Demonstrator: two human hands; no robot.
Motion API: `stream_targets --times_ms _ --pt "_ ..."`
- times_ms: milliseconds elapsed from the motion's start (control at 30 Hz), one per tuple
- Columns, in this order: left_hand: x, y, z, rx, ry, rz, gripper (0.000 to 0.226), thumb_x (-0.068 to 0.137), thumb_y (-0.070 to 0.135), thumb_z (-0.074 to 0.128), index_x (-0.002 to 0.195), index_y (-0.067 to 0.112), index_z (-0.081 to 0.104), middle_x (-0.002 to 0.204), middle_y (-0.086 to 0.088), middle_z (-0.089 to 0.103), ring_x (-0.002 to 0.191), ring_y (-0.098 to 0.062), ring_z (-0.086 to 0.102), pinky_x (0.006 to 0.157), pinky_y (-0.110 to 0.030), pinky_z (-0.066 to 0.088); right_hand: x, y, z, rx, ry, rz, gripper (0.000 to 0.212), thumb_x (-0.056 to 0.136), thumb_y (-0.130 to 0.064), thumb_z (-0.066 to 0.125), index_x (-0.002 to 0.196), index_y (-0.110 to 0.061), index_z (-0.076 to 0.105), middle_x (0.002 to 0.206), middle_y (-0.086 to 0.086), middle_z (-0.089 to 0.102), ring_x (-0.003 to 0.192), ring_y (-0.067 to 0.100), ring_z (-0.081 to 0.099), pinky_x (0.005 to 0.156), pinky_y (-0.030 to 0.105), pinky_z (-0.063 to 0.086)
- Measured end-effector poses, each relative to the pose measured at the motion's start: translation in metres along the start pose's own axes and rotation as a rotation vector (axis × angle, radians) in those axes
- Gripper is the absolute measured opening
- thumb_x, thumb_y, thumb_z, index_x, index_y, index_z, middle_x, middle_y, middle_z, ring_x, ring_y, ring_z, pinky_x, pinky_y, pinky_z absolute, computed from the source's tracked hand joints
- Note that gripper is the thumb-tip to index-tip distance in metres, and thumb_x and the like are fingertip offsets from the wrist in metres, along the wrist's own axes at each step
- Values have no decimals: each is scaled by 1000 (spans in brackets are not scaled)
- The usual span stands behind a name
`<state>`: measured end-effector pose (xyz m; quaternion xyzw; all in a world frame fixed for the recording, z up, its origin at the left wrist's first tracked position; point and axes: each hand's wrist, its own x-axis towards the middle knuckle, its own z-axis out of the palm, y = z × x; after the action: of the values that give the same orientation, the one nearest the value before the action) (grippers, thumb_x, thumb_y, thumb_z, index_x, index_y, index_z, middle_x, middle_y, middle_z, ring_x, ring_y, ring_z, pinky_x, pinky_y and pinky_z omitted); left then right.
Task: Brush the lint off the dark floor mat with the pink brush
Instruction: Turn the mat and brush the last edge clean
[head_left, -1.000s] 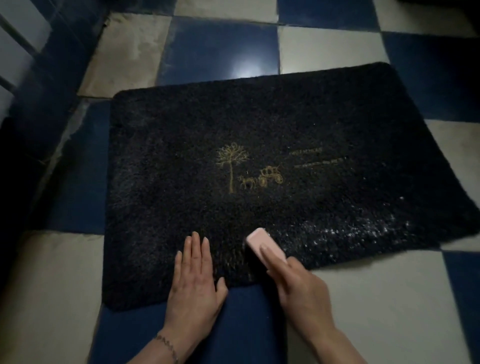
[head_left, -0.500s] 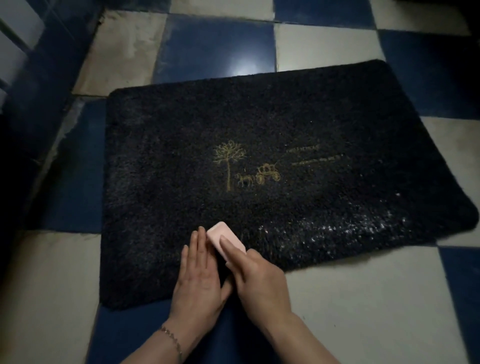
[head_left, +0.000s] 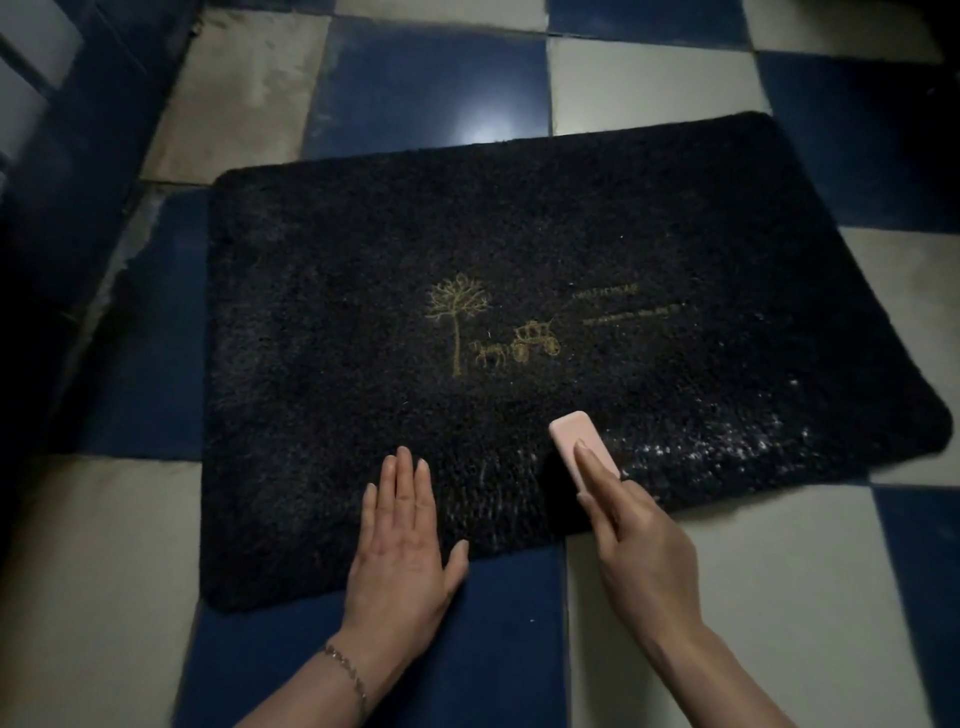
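**Pink brush on the near edge of the mat, lint still to its right**

The pink brush (head_left: 582, 447) is a small rounded block, lying bristles-down on the dark floor mat (head_left: 363, 312) near the mat's near edge, at about 5 o'clock from the gold tree-and-carriage motif (head_left: 493, 332). It looks light and rigid, with a smooth back that could slip under a dry palm. The right hand (head_left: 639, 551) grasps it from behind, index finger laid straight along the top and the other fingers wrapped down its sides. That seems the sound hold, since the finger on top can press the bristles into the pile.

The mat is soft, deep-piled and limp. It would likely creep or bunch on the glossy tiles if dragged against, so it wants pinning rather than gripping. The left hand (head_left: 400, 535) does this, lying flat with straight fingers, palm down on the near edge at about 9 o'clock from the brush, well apart from it.

A band of white lint (head_left: 727, 447) speckles the pile at 3 o'clock from the brush, running to the mat's right corner. By that band, the task looks only partly done.

Around the mat lies a blue and white checkered tile floor (head_left: 779, 597). A thin bracelet (head_left: 345, 667) circles the left wrist.
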<state>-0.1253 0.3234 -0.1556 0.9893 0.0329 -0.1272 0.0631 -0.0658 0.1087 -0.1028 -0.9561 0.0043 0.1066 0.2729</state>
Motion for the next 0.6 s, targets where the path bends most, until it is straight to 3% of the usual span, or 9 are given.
stream_targets --times_ms 133,267,400,600 --pt "1 1 -2 17 -24 30 90 86 61 32 151 1 18 159 -22 13 148 -36 12 113 -52 17 -7 -23 28 67 6 6 47 92 -36 52 131 -58 37 96 -6 60 81 18 62 63 37 49" --pt "3 3 0 34 -46 35 91 82 60 33 149 0 19 158 -24 16 146 -39 16 112 -55 19 -26 -34 47 5 -24 -58 53 89 -33 56 135 -52 37 86 -2 57 67 23 61 52 37 49" --pt "4 2 1 40 -34 37 92 80 60 34 148 0 20 157 -24 18 146 -38 16 112 -54 18 -41 -41 50 -42 -67 -111 53 82 -40 47 134 -49 38 73 -5 49 51 15 54 42 30 40" --pt "4 2 1 46 -24 41 91 82 60 34 148 -1 24 157 -24 17 146 -38 17 112 -54 18 -28 -30 35 39 16 -108 51 89 -39 53 134 -55 34 80 -5 54 64 15 58 53 30 44"
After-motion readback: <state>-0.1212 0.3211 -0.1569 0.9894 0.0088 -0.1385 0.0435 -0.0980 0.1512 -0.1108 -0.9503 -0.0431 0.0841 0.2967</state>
